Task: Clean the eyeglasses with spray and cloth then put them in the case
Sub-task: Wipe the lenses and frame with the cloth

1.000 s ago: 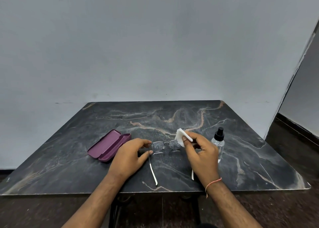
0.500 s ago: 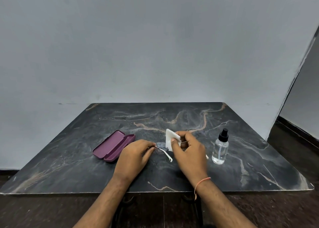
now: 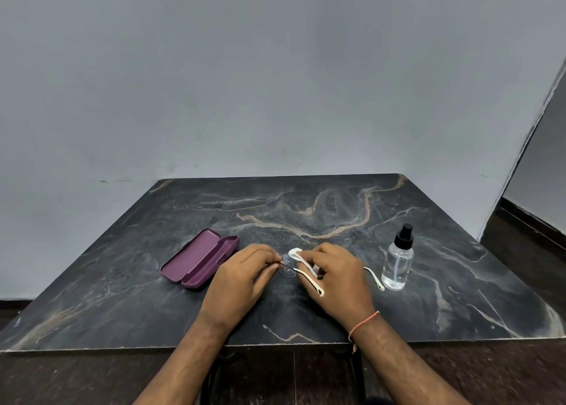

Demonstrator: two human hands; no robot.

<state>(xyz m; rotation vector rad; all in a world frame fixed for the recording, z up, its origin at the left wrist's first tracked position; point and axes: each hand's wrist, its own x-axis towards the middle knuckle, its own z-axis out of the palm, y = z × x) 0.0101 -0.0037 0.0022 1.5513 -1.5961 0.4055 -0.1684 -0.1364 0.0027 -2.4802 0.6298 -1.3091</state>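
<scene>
I hold the eyeglasses (image 3: 288,266) just above the dark marble-patterned bench (image 3: 306,208), between my two hands. My left hand (image 3: 242,277) pinches the frame at its left edge, and my right hand (image 3: 333,274) pinches a folded white cloth (image 3: 301,259) against the other lens, with one cream-tipped temple arm sticking out toward me and the other behind my right hand. To the left of the eyeglasses the purple case (image 3: 200,259) lies open on the bench, and to their right the clear spray bottle (image 3: 398,262) with a black nozzle stands upright.
</scene>
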